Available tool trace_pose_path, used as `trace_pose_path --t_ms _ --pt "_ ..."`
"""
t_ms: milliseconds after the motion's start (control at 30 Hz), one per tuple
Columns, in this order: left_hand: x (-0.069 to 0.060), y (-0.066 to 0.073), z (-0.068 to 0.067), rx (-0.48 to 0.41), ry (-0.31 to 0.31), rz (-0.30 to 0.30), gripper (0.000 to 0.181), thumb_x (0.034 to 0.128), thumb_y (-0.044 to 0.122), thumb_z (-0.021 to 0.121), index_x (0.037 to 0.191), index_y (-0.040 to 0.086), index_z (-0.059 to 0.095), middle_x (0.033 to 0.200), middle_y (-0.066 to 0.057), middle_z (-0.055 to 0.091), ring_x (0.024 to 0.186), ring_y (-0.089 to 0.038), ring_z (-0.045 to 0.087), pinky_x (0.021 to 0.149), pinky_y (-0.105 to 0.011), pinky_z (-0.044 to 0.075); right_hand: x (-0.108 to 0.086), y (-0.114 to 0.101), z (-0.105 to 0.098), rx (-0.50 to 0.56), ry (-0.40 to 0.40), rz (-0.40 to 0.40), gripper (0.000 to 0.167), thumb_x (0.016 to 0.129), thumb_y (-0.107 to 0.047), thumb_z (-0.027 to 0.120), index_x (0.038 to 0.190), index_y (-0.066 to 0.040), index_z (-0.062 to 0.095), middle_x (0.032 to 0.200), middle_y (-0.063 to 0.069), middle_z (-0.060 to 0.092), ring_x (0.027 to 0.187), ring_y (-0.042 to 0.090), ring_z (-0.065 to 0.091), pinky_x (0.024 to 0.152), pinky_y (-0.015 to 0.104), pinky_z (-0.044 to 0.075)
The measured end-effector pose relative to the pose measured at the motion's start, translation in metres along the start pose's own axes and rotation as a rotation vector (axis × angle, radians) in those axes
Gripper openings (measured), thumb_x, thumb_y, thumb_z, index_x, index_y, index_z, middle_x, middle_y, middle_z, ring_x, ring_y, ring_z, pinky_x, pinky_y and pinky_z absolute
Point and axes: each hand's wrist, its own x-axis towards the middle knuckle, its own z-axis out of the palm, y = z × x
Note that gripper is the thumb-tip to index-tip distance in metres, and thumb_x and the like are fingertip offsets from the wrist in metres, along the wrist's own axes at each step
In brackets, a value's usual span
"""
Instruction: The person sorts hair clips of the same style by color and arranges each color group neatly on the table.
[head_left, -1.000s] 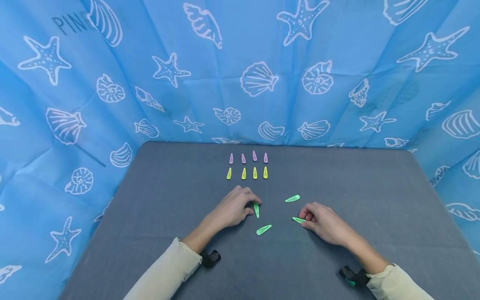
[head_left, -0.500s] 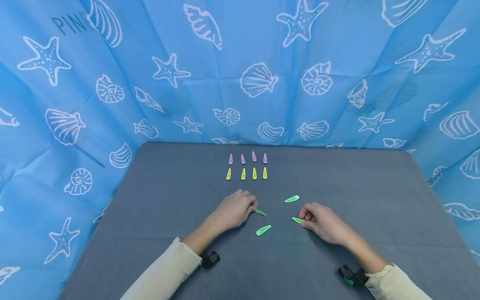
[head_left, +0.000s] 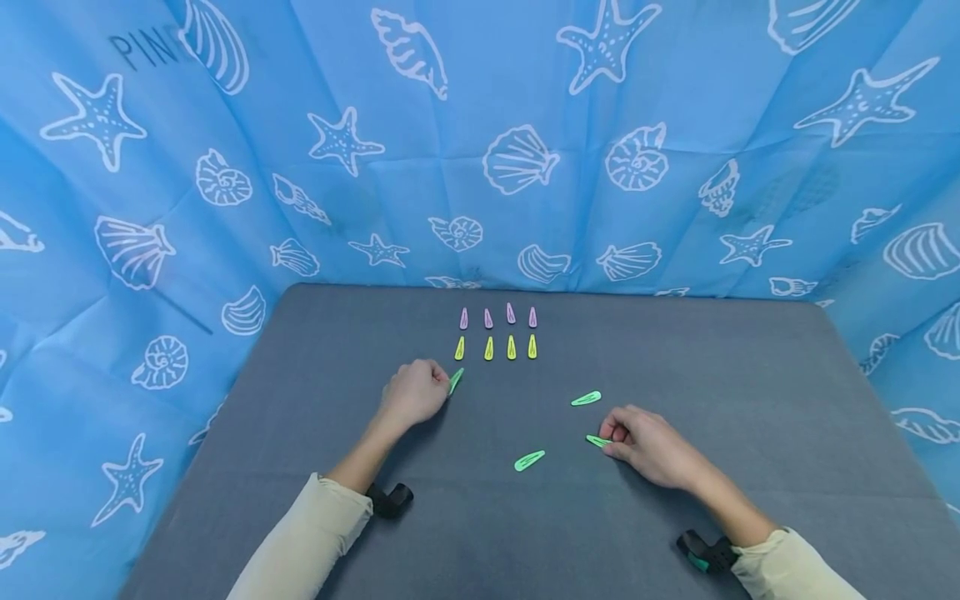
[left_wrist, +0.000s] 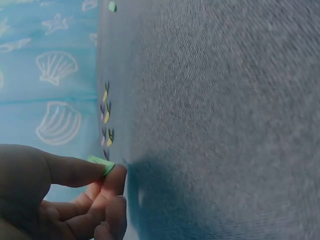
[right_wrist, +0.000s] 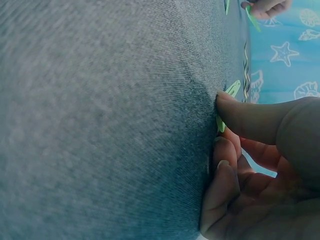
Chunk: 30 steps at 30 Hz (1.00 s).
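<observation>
My left hand [head_left: 415, 392] pinches a green snap hair clip [head_left: 456, 380] between thumb and fingertips, just below the leftmost yellow hair clip [head_left: 460, 348]. In the left wrist view, that pinched clip's end shows between thumb and index finger, and it appears held off the cloth. On the right, my right hand [head_left: 648, 446] grips another green hair clip [head_left: 597, 441] by one end, low at the cloth; its fingers hide part of it. Two loose green clips lie apart on the cloth: one [head_left: 586, 398] behind the right hand, one [head_left: 529, 461] nearer the front.
A row of pink hair clips [head_left: 487, 318] lies at the back of the grey-covered table [head_left: 570, 533], with the yellow row parallel in front of it. A blue curtain [head_left: 442, 192] with shell prints hangs behind the table. Each wrist wears a black camera.
My left hand picked the green clip up off the cloth and carried it left and back, towards the yellow row. The right hand has stayed put with its clip.
</observation>
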Motion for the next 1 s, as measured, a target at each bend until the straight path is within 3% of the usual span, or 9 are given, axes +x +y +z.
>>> trace_pose_path --t_ms 200,433,567,700,1000 --pt "0.002 -0.003 0.001 0.000 -0.063 -0.050 0.018 0.1011 0.026 0.060 0.090 0.015 0.070 0.073 0.005 0.070 0.062 -0.016 0.058 0.058 -0.032 0.039 -0.001 0.001 0.000 -0.010 0.012 -0.002 0.009 0.092 -0.011 0.073 0.092 -0.014 0.065 0.086 -0.003 0.057 0.073 0.002 0.046 0.065 0.023 0.040" --pt "0.003 -0.005 -0.001 0.065 -0.117 -0.030 0.029 0.0994 0.036 0.065 0.077 0.017 0.067 0.068 0.004 0.066 0.061 -0.016 0.056 0.058 -0.033 0.038 -0.001 0.002 -0.001 0.000 0.011 0.000 0.009 0.093 -0.011 0.073 0.091 -0.013 0.065 0.086 -0.002 0.056 0.073 0.003 0.046 0.065 0.023 0.040" --pt "0.012 -0.009 -0.004 0.060 -0.113 0.048 0.023 0.0918 0.037 0.076 0.095 0.016 0.069 0.078 0.002 0.062 0.067 -0.016 0.054 0.061 -0.033 0.039 0.000 0.002 -0.001 -0.002 0.014 0.000 0.010 0.093 -0.011 0.073 0.090 -0.014 0.064 0.085 -0.002 0.056 0.072 0.003 0.045 0.064 0.023 0.039" --pt "0.021 -0.014 -0.002 0.033 -0.157 0.149 0.049 0.0814 0.036 0.087 0.123 0.019 0.067 0.089 0.003 0.063 0.076 -0.015 0.055 0.068 -0.032 0.042 0.000 0.001 -0.001 -0.002 0.016 0.013 0.011 0.093 -0.011 0.073 0.089 -0.014 0.063 0.084 -0.003 0.056 0.071 0.003 0.046 0.064 0.023 0.039" --pt "0.028 -0.019 0.002 0.004 -0.156 0.148 0.056 0.0734 0.036 0.093 0.124 0.030 0.068 0.086 0.007 0.065 0.076 -0.016 0.057 0.071 -0.035 0.042 0.003 0.002 -0.005 0.144 -0.030 0.067 0.007 0.095 -0.013 0.072 0.098 -0.011 0.066 0.080 -0.001 0.063 0.067 0.005 0.051 0.063 0.023 0.042"
